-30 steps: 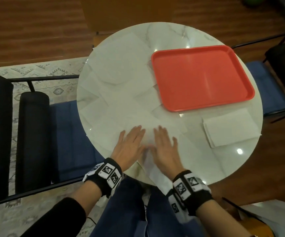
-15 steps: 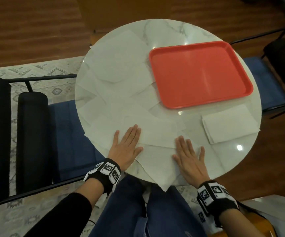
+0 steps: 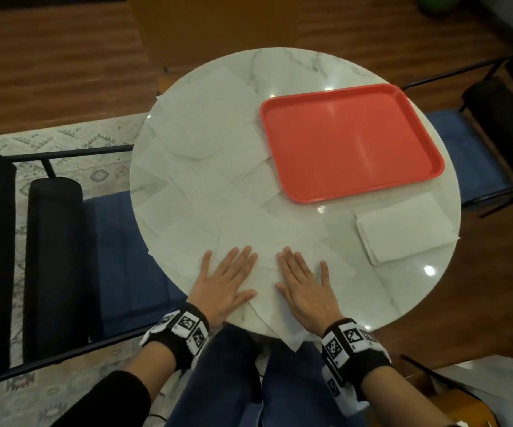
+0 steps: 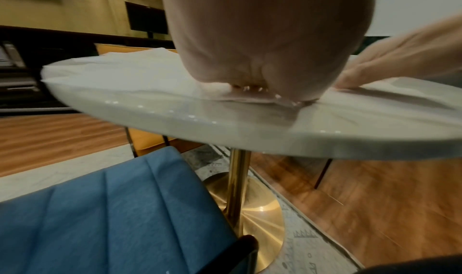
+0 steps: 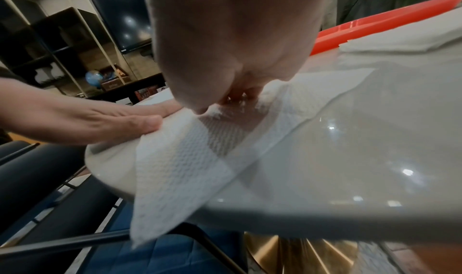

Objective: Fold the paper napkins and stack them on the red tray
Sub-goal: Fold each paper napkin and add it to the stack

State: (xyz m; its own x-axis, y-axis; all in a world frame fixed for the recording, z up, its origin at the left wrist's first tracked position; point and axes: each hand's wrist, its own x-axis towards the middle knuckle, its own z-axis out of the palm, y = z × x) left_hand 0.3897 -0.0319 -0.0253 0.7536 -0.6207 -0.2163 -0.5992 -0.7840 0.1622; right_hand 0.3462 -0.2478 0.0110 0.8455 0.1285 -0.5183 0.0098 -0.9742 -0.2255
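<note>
Both hands lie flat, fingers straight, on a white paper napkin (image 3: 267,291) at the near edge of the round marble table (image 3: 403,297). My left hand (image 3: 227,282) presses its left part, my right hand (image 3: 302,282) its right part. One corner of the napkin (image 5: 175,175) hangs over the table edge. The red tray (image 3: 350,140) sits empty at the far right. A pile of folded napkins (image 3: 403,229) lies on the table in front of the tray. Several unfolded napkins (image 3: 206,143) cover the left half of the table.
Blue-cushioned chairs with black frames stand to the left (image 3: 116,257) and right (image 3: 452,143) of the table. The table rests on a gold pedestal base (image 4: 240,203). A patterned rug (image 3: 73,149) and wooden floor surround it.
My right hand slid out to the right across the napkin and has come back towards the left hand. The left hand stayed flat in about the same place.
</note>
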